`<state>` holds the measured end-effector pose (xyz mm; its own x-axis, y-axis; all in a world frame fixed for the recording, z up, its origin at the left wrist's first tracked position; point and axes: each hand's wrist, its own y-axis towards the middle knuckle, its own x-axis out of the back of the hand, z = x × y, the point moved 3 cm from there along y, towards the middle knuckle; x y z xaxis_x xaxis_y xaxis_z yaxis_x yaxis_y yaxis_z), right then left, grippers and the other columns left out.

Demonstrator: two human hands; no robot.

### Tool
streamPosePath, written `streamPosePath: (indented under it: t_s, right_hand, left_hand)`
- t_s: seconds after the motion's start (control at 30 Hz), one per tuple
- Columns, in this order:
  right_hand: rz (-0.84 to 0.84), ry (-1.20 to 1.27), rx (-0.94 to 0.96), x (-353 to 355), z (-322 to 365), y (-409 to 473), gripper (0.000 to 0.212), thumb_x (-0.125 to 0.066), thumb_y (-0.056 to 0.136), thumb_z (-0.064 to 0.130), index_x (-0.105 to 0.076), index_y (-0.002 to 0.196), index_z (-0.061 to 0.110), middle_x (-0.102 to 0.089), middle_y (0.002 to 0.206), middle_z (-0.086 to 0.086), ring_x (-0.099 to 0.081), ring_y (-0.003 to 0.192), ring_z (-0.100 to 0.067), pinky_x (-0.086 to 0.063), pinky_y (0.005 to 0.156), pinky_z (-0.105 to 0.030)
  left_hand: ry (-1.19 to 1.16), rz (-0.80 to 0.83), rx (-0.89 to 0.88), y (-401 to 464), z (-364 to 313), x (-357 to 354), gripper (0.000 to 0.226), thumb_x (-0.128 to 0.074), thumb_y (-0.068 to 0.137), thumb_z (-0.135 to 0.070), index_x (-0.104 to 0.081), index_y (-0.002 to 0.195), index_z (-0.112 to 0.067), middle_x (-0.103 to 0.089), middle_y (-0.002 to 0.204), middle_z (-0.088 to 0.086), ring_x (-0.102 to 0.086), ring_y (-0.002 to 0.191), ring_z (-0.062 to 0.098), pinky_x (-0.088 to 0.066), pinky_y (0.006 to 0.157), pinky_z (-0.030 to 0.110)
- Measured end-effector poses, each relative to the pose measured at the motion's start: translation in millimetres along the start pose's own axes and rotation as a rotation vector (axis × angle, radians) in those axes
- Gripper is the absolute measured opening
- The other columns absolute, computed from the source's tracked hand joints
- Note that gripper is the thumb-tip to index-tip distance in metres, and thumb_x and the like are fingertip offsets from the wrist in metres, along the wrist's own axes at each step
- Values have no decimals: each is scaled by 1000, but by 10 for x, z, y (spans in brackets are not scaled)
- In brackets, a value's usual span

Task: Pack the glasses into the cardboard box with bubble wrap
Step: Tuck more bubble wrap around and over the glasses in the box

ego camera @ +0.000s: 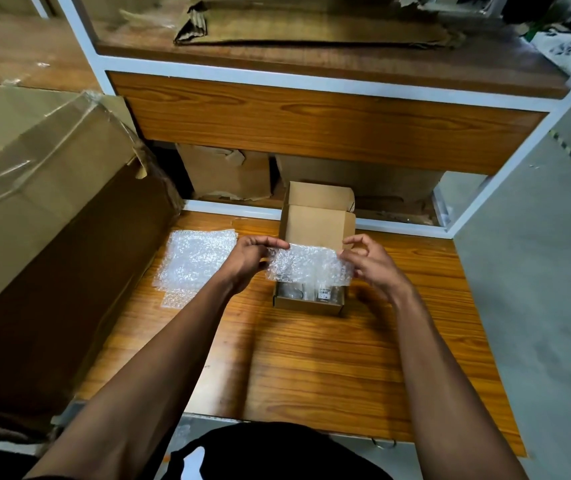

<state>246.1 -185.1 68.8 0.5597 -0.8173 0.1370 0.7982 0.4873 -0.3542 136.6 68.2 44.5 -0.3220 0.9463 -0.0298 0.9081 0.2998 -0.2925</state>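
Brown cardboard box (315,226), clear bubble wrap (308,265), orange wood-grain table (312,358).

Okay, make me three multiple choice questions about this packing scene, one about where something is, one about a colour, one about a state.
1. Where do the spare bubble wrap sheets lie?
A. left of the small cardboard box
B. inside it
C. on the shelf above

2. What colour is the shelf frame?
A. black
B. white
C. red

3. How is the box lid?
A. taped shut
B. torn off
C. open, standing up

Answers: A, the sheets lie on the wooden table left of the box; B, its bars are white; C, the lid stands upright behind the bubble wrap piece held by left hand and right hand.
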Motion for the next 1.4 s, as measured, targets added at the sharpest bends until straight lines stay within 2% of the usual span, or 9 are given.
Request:
streamPosePath:
  t_s: [0.13,0.27,0.4,0.53,0.7,0.83,1.03,1.17,1.4]
  right_hand:
    - [46,-158,23,-39,41,45,43,-82,86,9,-67,124,25,-71,120,-4,-70,110,-19,-60,95,-42]
    - [7,-140,52,-65,99,38,38,-78,88,1,-72,118,23,-68,120,3,-67,111,-16,-62,92,-38]
    - [2,-14,37,-40,49,40,42,-76,89,-2,-70,121,24,-70,124,-4,-70,113,-19,-62,94,-41]
    - [-13,45,47,-28,26,30,44,-75,90,-3,-68,124,23,-70,126,-6,-71,113,-19,-62,93,-42]
    - [-45,67,62,-32,34,38,44,-72,93,-3,-65,128,22,-70,123,-3,-69,113,-19,-61,96,-43]
    - [-157,-93,132,-6,73,45,48,-74,93,4,-55,130,27,-55,126,6,-60,110,-9,-63,87,-38]
    - [-219,-195,209,0,89,69,23,-71,97,8,-62,109,25,-57,133,4,-62,106,-4,-58,78,-27]
    - [-204,-215,238,17,36,110,26,-69,97,5,-76,100,30,-60,133,8,-58,126,-14,-53,99,-29]
    - [-45,-205,182,35,-10,133,48,-84,84,11,-73,128,25,-37,162,5,-47,140,-16,-52,110,-38]
  left_hand:
    - [-31,-12,29,4,11,-8,44,-39,103,-10,-83,103,-13,-77,117,5,-60,94,18,-46,75,31]
    - [-21,-12,-30,22,30,16,14,-68,103,-17,-78,113,-15,-75,113,2,-63,98,21,-51,76,34]
    - [-63,17,-73,44,57,41,41,-77,93,0,-72,128,-21,-62,104,8,-64,101,25,-61,90,36]
    - [-85,40,-43,50,40,14,56,-79,91,0,-64,140,-22,-59,89,0,-69,98,20,-61,87,29]
    - [-16,105,-23,59,18,-55,59,-84,88,-6,-62,140,-22,-71,124,18,-72,114,28,-63,90,33]
    - [-39,71,-71,69,5,-57,53,-80,92,-9,-64,135,-36,-62,129,19,-67,109,30,-60,78,31]
    - [11,27,-188,72,-37,-133,28,-67,101,-2,-69,122,-20,-63,131,4,-62,117,24,-59,86,31]
    - [104,15,-173,145,40,-117,23,-62,104,-2,-77,115,-15,-73,129,-3,-64,127,19,-55,104,38]
    - [38,89,-86,141,45,-106,42,-75,93,1,-70,132,-15,-63,144,-1,-56,134,11,-57,91,18]
